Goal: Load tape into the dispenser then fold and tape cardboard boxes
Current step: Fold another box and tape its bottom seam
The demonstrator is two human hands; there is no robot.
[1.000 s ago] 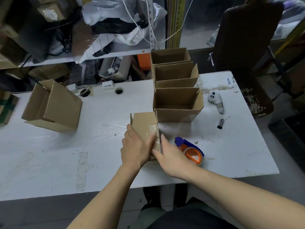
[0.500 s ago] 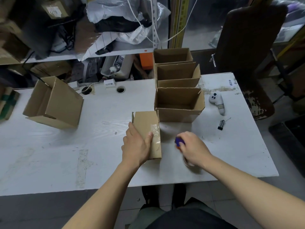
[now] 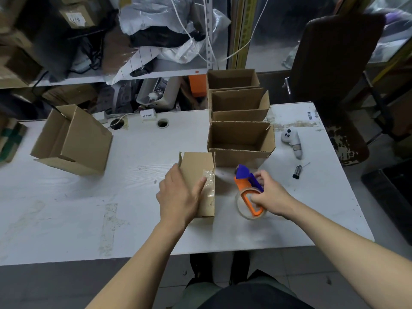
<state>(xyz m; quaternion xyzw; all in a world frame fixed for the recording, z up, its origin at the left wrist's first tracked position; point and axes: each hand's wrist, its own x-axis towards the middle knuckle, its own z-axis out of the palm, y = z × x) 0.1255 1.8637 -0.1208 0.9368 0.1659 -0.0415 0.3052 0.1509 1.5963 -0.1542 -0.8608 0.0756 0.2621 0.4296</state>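
A small cardboard box (image 3: 197, 168) lies on the white table (image 3: 89, 208) in front of me, with clear tape across its right part. My left hand (image 3: 178, 197) grips its near left side, thumb on the taped face. Just right of the box, my right hand (image 3: 270, 195) holds the orange and blue tape dispenser (image 3: 247, 188) with a clear tape roll, lifted slightly off the table. Three open boxes (image 3: 240, 139) stand in a row behind.
Another open box (image 3: 73, 141) lies tipped on its side at the far left. A white handheld device (image 3: 293, 141) and a small black clip (image 3: 297, 171) lie at the right. Cluttered shelves stand behind the table, a dark chair (image 3: 334, 70) at the far right.
My right hand left the box, reached right to the dispenser and picked it up. The left hand kept holding the box.
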